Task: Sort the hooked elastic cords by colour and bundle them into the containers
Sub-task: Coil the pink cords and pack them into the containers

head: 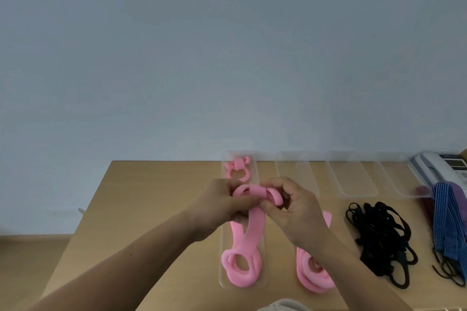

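While the left hand (222, 207) and the right hand (298, 212) meet above the middle of the table (151, 197), both grasp the same pink cord (254, 225). Left-hand fingers are curled round the cord's looped upper section. The right thumb and forefinger pinch the adjoining loop, and the remaining right fingers are bent inward.

From the hands, the cord's flat band runs down toward the near edge and ends in a coil. That coil lies inside the long clear container (254, 174), at its near end. The container sits lengthwise, from the far edge toward the near edge, left of centre. A pink hook piece (237, 168) lies at its far end.

A second pink bundle (310, 278) rests on the bare surface just right of this container, near the near edge, and is partly hidden by the right forearm.

Three more clear containers (353, 179) stand side by side along the far edge, to the right of the first. A pile of black cords (379, 235) lies further right, apart from the pink bundle. Blue striped cords (447, 222) lie at the right edge. A white telephone (442, 166) occupies the far right corner.
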A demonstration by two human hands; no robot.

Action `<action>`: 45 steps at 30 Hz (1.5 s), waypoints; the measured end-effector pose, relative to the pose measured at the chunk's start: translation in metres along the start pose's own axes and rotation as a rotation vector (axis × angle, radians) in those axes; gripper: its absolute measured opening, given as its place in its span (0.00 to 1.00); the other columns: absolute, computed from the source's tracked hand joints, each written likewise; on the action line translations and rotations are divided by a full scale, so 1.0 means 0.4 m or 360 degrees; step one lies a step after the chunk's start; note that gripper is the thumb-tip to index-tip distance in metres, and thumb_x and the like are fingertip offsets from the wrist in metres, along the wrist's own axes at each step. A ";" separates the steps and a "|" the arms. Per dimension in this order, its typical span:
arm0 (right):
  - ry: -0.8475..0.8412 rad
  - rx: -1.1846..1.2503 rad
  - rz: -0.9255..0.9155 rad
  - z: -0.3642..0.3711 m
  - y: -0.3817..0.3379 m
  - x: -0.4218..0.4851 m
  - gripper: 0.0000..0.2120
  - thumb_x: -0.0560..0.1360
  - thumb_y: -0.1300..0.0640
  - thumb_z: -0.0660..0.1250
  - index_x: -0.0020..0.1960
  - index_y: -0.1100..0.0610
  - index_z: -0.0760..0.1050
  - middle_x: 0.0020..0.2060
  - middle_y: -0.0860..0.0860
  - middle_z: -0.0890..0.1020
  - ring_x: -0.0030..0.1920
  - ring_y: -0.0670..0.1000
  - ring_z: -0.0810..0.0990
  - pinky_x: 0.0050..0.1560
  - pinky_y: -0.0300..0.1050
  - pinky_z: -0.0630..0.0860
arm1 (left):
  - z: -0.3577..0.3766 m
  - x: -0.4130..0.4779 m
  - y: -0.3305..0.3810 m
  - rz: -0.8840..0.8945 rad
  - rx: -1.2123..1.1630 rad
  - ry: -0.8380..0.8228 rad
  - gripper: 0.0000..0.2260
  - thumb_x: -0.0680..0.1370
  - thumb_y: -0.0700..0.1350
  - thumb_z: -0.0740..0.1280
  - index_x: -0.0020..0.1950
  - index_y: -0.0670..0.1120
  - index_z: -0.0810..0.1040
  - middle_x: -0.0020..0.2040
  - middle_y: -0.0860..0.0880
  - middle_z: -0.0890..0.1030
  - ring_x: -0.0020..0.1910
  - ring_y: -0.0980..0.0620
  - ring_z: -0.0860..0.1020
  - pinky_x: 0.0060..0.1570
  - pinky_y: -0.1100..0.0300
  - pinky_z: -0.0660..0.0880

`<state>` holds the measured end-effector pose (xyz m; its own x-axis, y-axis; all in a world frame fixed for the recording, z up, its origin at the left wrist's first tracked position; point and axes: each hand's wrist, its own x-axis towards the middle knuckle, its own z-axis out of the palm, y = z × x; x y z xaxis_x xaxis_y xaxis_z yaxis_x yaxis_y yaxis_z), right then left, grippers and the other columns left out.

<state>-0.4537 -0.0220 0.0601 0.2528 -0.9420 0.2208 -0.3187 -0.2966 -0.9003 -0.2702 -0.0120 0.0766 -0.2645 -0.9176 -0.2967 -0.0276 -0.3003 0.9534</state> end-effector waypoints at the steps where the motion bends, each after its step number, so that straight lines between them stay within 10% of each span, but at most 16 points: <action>1: 0.0001 -0.0008 0.0003 -0.001 0.001 -0.001 0.20 0.71 0.64 0.75 0.49 0.39 0.77 0.44 0.37 0.83 0.45 0.44 0.82 0.44 0.38 0.80 | 0.002 0.001 0.000 -0.0016 -0.0029 -0.0005 0.09 0.78 0.42 0.70 0.53 0.38 0.82 0.48 0.36 0.84 0.46 0.41 0.82 0.55 0.40 0.78; 17: -0.0304 0.0686 0.0275 -0.016 0.029 -0.015 0.20 0.69 0.58 0.73 0.60 0.57 0.75 0.42 0.50 0.83 0.38 0.51 0.80 0.38 0.44 0.77 | 0.004 0.004 -0.015 0.0069 -0.0289 0.0060 0.14 0.72 0.38 0.74 0.57 0.44 0.82 0.56 0.35 0.81 0.52 0.41 0.80 0.57 0.47 0.78; 21: -0.0106 0.0666 0.0295 -0.004 0.019 -0.007 0.07 0.74 0.61 0.71 0.52 0.58 0.79 0.33 0.53 0.82 0.31 0.51 0.78 0.32 0.45 0.75 | 0.005 0.003 -0.022 0.0164 -0.0151 0.0078 0.13 0.71 0.37 0.74 0.54 0.46 0.84 0.56 0.40 0.82 0.56 0.39 0.80 0.57 0.49 0.79; 26: -0.0102 0.0649 0.0256 -0.006 0.017 -0.005 0.09 0.73 0.70 0.69 0.51 0.59 0.78 0.34 0.46 0.83 0.32 0.42 0.79 0.34 0.34 0.75 | 0.006 -0.003 -0.021 0.0058 -0.0045 0.0107 0.19 0.71 0.33 0.74 0.60 0.42 0.76 0.50 0.38 0.81 0.44 0.44 0.81 0.50 0.53 0.80; 40: -0.0243 0.0619 0.0296 -0.005 0.015 -0.010 0.17 0.70 0.70 0.72 0.54 0.56 0.76 0.38 0.47 0.83 0.34 0.49 0.80 0.36 0.43 0.78 | -0.001 -0.016 -0.001 0.0025 -0.0325 -0.0025 0.09 0.75 0.33 0.71 0.54 0.36 0.76 0.43 0.41 0.82 0.40 0.43 0.81 0.43 0.52 0.79; 45: -0.0234 0.0744 0.0380 -0.013 0.011 -0.008 0.14 0.69 0.57 0.73 0.53 0.58 0.78 0.38 0.52 0.82 0.33 0.55 0.79 0.36 0.46 0.78 | 0.000 -0.015 -0.012 0.0128 -0.0254 0.0047 0.12 0.69 0.34 0.73 0.51 0.37 0.77 0.45 0.41 0.79 0.41 0.42 0.79 0.46 0.50 0.78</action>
<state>-0.4608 -0.0209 0.0575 0.3591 -0.9327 -0.0348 0.0488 0.0560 -0.9972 -0.2685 -0.0049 0.0740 -0.2311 -0.9469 -0.2236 0.1467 -0.2611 0.9541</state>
